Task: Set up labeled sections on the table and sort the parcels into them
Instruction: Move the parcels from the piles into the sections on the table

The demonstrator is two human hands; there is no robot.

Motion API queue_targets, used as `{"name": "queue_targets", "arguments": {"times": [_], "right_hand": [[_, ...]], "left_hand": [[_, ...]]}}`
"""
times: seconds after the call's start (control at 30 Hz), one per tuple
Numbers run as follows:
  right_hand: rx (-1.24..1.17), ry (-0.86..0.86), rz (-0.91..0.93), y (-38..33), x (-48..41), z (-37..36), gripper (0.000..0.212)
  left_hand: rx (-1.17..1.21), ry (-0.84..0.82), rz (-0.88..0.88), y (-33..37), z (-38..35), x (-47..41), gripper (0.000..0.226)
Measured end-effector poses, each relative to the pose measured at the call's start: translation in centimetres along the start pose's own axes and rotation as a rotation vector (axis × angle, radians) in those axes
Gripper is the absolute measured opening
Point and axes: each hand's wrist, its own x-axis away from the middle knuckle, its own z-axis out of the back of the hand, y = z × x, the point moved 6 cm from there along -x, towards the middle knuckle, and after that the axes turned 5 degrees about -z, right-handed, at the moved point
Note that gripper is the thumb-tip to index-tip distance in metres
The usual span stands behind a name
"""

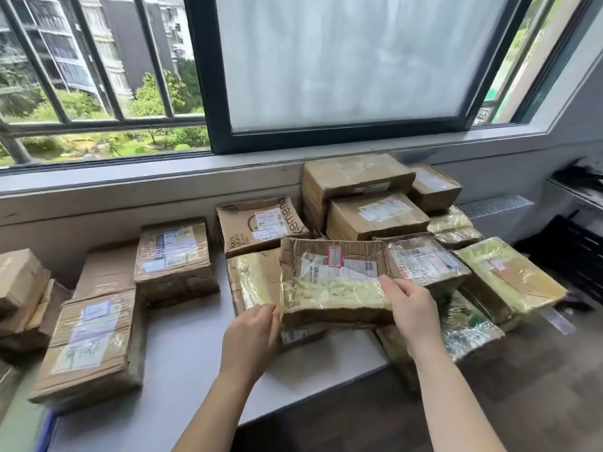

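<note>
barred window (98, 76), frosted pane (342, 60), grey sill (130, 171)

Cardboard parcels (375, 220) piled on a grey table (195, 337)
One taped parcel (329, 282) with a red-edged sticker is held tilted near the right end; stacks fill the far right corner and left edge.
</note>
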Motion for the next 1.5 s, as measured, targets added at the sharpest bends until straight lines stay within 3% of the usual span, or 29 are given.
{"name": "queue_targets", "arguments": {"times": [0.13,0.3,0.37,0.47,0.63,0.87,1.23,1.5], "right_hand": [[0.034,-0.047,0.036,1.0,-1.4,1.6,0.039],[0.057,-0.151,0.075,2.5,-2.6,4.8,0.028],[0.048,-0.178,0.073,3.6,-3.3,6.7,0.033],[0.053,-0.238,0.062,5.2,-4.4,8.9,0.022],[0.037,-0.349,0.083,7.0,-5.2,11.9,0.014],[0.012,-0.453,0.034,9.8,-5.6,14.3,0.015],[0.024,-0.243,-0.031,13.7,-9.2,18.8,0.009],[0.039,-0.102,-0.062,15.7,-11.8,19.8,0.025]], "left_hand": [[-0.119,-0.061,-0.013,1.4,-3.2,-0.5,0.01],[-0.141,-0.129,0.089,4.1,-5.0,-1.0,0.034],[-0.133,-0.142,0.139,4.9,-5.7,-1.3,0.03],[-0.149,-0.189,0.221,5.8,-7.2,-1.9,0.023],[-0.093,-0.185,0.352,7.2,-8.1,-1.7,0.044],[-0.097,-0.195,0.449,7.1,-9.4,-1.8,0.039],[-0.165,-0.218,0.43,8.2,-10.3,-1.8,0.044],[-0.146,-0.212,0.357,10.7,-12.0,-2.7,0.046]]}}
